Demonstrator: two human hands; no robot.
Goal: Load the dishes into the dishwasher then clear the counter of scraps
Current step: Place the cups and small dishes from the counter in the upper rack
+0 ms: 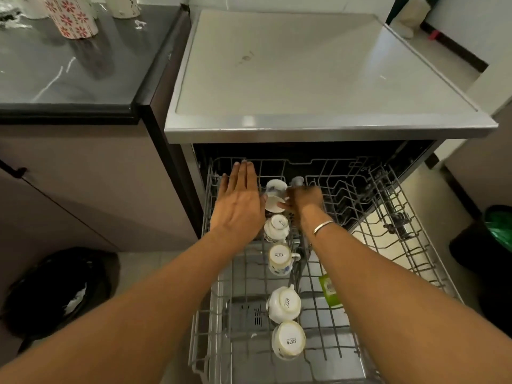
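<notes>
The dishwasher's upper wire rack (388, 236) is pulled out below the steel top (318, 79). Several white cups stand upside down in a row along the rack, among them one (277, 227) near the hands and one (288, 343) nearest me. My right hand (303, 199) grips a white cup (274, 196), tilted on its side, at the far end of that row. My left hand (239, 203) hovers flat over the rack's left side with straight fingers, just left of the held cup, holding nothing.
A dark stone counter (83, 65) at the upper left carries flower-patterned containers (72, 16). A black bin bag (58, 289) lies on the floor to the left, a green-lined bin (498, 231) stands to the right. A green packet (329, 291) lies under the rack.
</notes>
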